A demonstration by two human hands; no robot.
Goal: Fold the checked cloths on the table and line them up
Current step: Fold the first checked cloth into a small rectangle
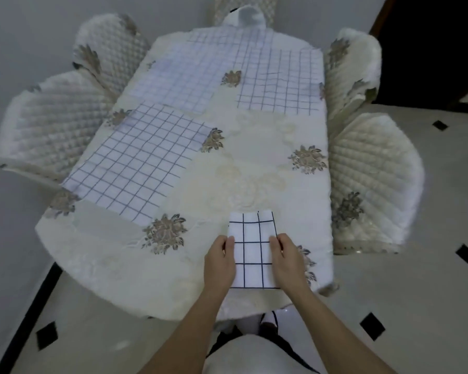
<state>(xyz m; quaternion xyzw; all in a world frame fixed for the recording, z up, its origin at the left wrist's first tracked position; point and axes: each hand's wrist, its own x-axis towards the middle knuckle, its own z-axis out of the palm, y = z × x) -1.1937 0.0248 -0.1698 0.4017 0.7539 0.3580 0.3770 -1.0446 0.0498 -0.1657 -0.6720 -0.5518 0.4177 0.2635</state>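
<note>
A small folded checked cloth (253,248) lies near the table's front edge, right of centre. My left hand (219,263) rests on its left edge and my right hand (288,259) on its right edge, fingers laid flat over the borders. Three unfolded checked cloths lie spread out further back: a large one at the left (138,160), one behind it in the middle (184,79), and one at the far right (281,82).
The table (254,163) wears a cream cloth with embroidered flowers. Quilted chairs stand on the left (52,122), the right (370,179) and the far end (247,9). Tiled floor with black diamonds surrounds it.
</note>
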